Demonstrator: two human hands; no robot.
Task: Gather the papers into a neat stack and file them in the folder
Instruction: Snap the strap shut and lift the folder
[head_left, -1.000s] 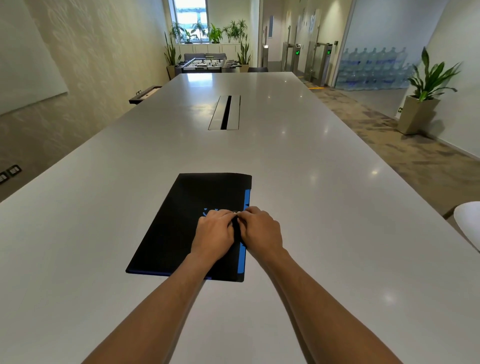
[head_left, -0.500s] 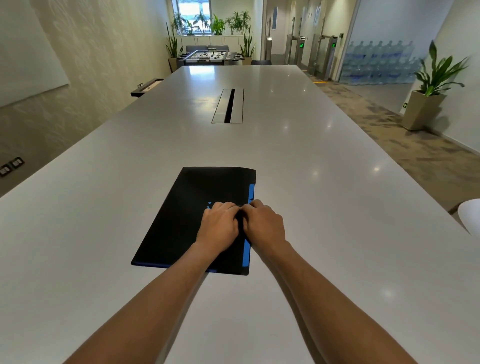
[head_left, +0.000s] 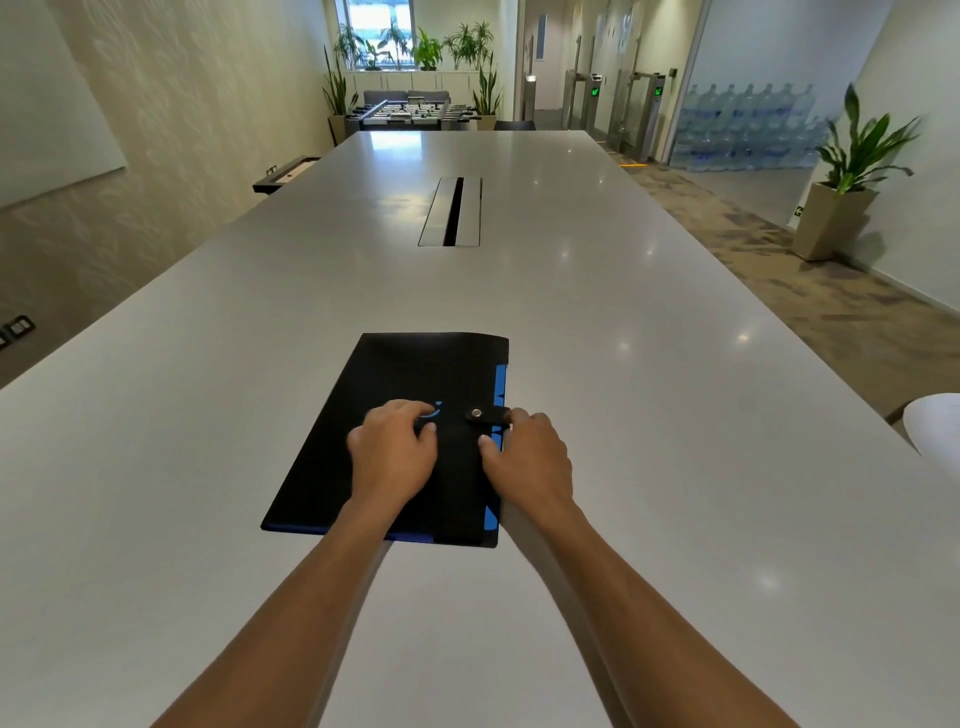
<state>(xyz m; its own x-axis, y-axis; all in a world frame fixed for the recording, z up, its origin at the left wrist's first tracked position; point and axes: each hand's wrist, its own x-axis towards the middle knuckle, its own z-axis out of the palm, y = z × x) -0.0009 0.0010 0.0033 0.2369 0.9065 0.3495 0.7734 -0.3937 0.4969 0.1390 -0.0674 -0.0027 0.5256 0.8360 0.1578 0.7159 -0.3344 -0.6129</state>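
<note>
A black folder (head_left: 405, 374) with blue edging lies closed and flat on the white table (head_left: 623, 322) in front of me. A short black strap with a metal snap button (head_left: 476, 413) crosses its right edge. My left hand (head_left: 392, 452) rests on the cover, fingers curled, just left of the snap. My right hand (head_left: 527, 457) sits at the folder's right edge, fingertips by the strap's end and thumb on the cover. No loose papers are in sight.
A long metal cable slot (head_left: 452, 210) is set into the table farther ahead. A white rounded chair back (head_left: 935, 431) shows past the table's right edge. Potted plant (head_left: 841, 208) and stacked water bottles stand far right.
My hands were pressed together over the strap; now they have moved apart, uncovering the snap button, which sits flat on the cover.
</note>
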